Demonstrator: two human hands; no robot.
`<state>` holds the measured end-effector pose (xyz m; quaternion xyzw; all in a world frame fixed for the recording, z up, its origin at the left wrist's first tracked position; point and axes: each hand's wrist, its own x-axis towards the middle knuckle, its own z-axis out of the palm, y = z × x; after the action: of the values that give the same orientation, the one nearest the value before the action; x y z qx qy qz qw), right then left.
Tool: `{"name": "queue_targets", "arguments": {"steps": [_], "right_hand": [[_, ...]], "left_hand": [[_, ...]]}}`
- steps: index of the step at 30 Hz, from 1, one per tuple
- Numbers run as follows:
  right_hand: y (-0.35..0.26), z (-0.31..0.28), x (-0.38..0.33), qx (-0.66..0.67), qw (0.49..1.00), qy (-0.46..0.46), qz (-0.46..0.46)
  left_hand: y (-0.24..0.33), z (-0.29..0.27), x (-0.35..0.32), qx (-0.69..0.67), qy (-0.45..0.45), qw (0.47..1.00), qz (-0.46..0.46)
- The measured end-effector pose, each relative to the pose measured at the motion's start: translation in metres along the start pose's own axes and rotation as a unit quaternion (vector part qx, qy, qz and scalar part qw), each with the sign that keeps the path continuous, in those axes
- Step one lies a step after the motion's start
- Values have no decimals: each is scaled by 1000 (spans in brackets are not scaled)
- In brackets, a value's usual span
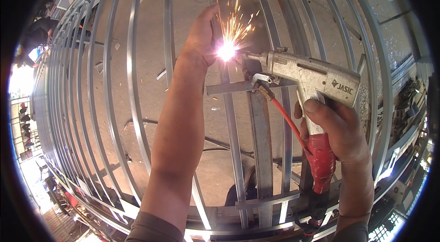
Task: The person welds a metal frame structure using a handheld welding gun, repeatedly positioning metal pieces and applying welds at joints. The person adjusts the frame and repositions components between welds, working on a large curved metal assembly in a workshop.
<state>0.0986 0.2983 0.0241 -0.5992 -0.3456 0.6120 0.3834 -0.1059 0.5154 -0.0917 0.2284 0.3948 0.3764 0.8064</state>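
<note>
My right hand [337, 123] is wrapped round the handle of a pistol-shaped welding gun [314, 75], silver-grey with red tape on its lower grip. The gun's nozzle points left to a bright welding arc [226, 51], which throws orange sparks upward. The arc burns on a thin upright metal bar [233, 136] of a frame. Just left of the arc is my left hand [201, 31], close against the bar; glare and the hand itself hide its fingers. A thin red hose [288, 123] runs from below the nozzle down to the grip. Under the nozzle a short crossbar [229, 88] spans the bars.
Many parallel metal bars [133, 59] form a large frame on both sides. A wider steel beam [260, 150] runs between the bars in the middle. A dark cable [220, 143] lies on the concrete floor [151, 86] below. A dark shoe [243, 189] shows through the bars.
</note>
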Motion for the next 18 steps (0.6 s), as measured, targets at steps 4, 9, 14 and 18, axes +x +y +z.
{"name": "queue_targets", "arguments": {"steps": [4, 9, 14, 18], "right_hand": [[0, 0, 0, -6, 1000, 9, -3], [-3, -1, -2, -19, 999, 17, 39], [-7, -1, -5, -27, 999, 21, 41], [-16, 7, -18, -33, 993, 110, 18]], "left_hand": [[1, 1, 0, 16, 40, 999, -7], [1, -3, -2, 12, -3, 1000, -7], [7, -5, -2, 42, -19, 999, -12], [4, -2, -1, 55, 58, 997, 14]]}}
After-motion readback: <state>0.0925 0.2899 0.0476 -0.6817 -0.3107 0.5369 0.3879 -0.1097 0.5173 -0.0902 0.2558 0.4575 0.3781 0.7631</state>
